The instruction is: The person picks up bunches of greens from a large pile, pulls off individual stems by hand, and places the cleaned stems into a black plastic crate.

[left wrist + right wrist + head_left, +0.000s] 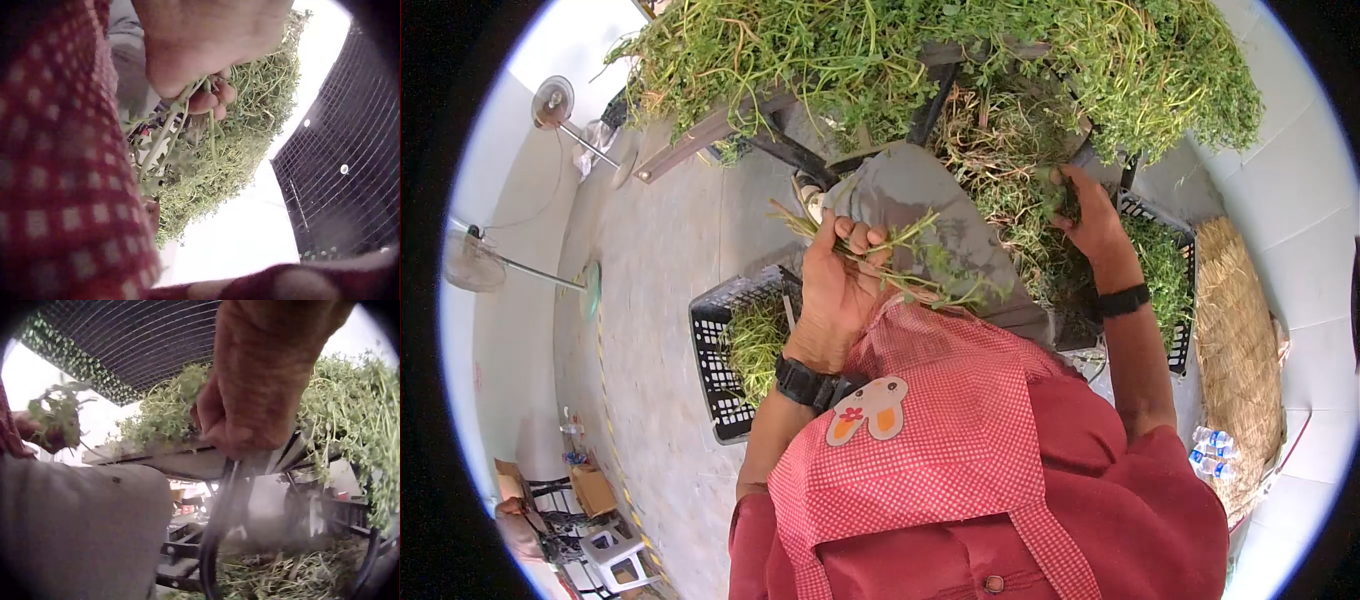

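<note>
My left hand (845, 270) grips a small bunch of green leafy stems (925, 283) in front of the apron. In the left wrist view, pale stems (164, 140) hang out below the curled fingers. My right hand (1090, 215) is out to the right, over a heap of tangled, partly dry stems (995, 150). Its fingers and thumb are bent, with a dark green blur between them; I cannot tell whether it holds anything. In the right wrist view, the right hand (240, 419) appears above a black curved bar (215, 537).
A table edge (685, 148) carries a thick pile of greens (800, 60) ahead. Black crates with greens stand at left (710, 370) and right (1190, 285). A rolled straw mat (1235, 350) and water bottles (1212, 453) lie at far right. Two fans (552, 103) stand at left.
</note>
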